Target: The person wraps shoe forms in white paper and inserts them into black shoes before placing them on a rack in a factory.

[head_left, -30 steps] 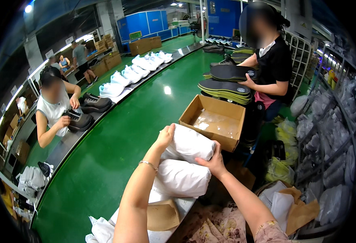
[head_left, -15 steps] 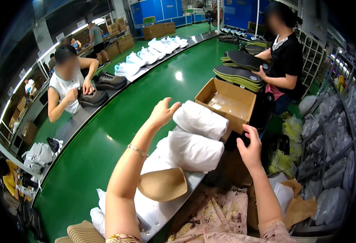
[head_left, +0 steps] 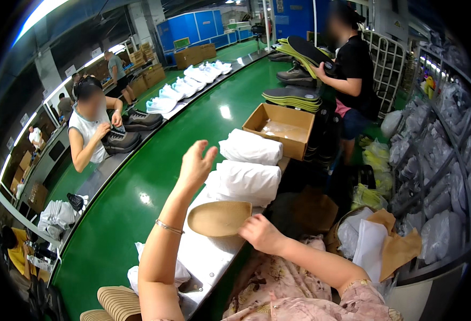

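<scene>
My left hand (head_left: pixel 197 163) is raised over the green belt with its fingers apart, holding nothing. It is just left of two white wrapped bundles, the farther bundle (head_left: pixel 251 147) and the nearer bundle (head_left: pixel 243 183). My right hand (head_left: pixel 263 234) has its fingers curled at the right end of a tan moulded shoe insert (head_left: pixel 219 218), and the fingertips look closed on that edge. The insert lies on a white-covered metal ledge, nearer to me than the bundles. Beyond the bundles, an open brown cardboard box (head_left: pixel 291 147) has clear plastic inside.
More ribbed tan inserts (head_left: pixel 118 302) are stacked at lower left. Across the green belt (head_left: pixel 133 184), a person works on a dark shoe (head_left: pixel 122 140); white shoes (head_left: pixel 187 86) line the far ledge. At right, another person holds an insole (head_left: pixel 307 52) near a rack of bagged items (head_left: pixel 439 176).
My right hand has come down from beside the box to the insert's end. My left hand has drawn back from the farther bundle. The view has shifted slightly.
</scene>
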Demonstrator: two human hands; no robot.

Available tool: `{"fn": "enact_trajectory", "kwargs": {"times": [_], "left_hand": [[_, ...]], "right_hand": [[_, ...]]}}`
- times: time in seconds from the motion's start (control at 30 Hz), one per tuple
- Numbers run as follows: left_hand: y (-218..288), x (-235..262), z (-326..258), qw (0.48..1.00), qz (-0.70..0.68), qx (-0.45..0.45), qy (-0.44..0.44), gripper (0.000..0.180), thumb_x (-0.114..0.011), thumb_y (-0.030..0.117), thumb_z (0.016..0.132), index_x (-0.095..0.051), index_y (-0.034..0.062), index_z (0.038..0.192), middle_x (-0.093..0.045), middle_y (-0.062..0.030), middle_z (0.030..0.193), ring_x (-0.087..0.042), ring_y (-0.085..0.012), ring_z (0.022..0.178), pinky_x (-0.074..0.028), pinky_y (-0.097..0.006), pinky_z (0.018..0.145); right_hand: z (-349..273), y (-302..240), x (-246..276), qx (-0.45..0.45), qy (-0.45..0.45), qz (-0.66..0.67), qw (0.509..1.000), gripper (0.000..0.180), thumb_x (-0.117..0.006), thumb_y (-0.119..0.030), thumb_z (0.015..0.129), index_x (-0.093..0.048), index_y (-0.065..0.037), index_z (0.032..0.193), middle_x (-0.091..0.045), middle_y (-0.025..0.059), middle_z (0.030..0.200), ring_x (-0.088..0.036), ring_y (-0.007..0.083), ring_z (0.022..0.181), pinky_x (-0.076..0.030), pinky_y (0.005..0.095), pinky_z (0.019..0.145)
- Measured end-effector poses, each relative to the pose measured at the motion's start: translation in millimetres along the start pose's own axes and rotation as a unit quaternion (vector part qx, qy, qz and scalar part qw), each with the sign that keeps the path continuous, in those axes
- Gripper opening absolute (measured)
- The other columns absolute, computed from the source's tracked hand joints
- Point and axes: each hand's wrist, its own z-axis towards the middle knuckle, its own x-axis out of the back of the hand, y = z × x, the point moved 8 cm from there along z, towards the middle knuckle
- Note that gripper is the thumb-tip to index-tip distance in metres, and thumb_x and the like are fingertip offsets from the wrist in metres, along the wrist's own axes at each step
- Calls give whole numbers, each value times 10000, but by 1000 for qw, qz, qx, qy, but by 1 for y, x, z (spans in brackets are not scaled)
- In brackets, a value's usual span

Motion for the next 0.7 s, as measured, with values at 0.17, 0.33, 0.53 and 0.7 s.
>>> {"fn": "enact_trajectory", "kwargs": {"times": [0.17, 0.33, 0.53, 0.7], "left_hand": [[77, 37, -14, 982, -136, -57, 115, 275, -536, 188, 888, -540, -37, 1047, -610, -150, 966, -586, -194, 873, -462, -286, 756], [60, -46, -47, 950, -311, 27, 29, 297, -506, 301, 905, -550, 31, 1020, -573, -25, 909, -520, -93, 825, -409, -230, 716], [79, -216, -162, 673, -637, 312, -212, 393, -506, 315, 905, -488, -10, 1125, -575, -89, 1083, -554, -198, 991, -450, -336, 848], [49, -257, -213, 683, -587, 368, -233, 321, -545, 278, 886, -526, -2, 1041, -590, -103, 1035, -580, -204, 936, -478, -335, 810]], "right_hand": [[-54, 48, 53, -332, 169, 600, 708, 195, -498, -137, 904, -512, -1, 1044, -590, 91, 966, -579, 167, 903, -481, 341, 763], [-122, 59, 69, -363, 279, 751, 475, 205, -410, -180, 938, -483, -34, 1063, -552, 101, 1071, -556, 231, 988, -469, 417, 854], [-198, 64, 50, -353, 360, 783, 364, 210, -451, -217, 915, -524, -75, 1052, -563, 70, 1067, -540, 227, 1001, -454, 435, 840], [-312, 82, 52, -585, 323, 512, 539, 220, -504, -240, 902, -555, -74, 1037, -591, 70, 960, -581, 183, 891, -495, 333, 726]]}}
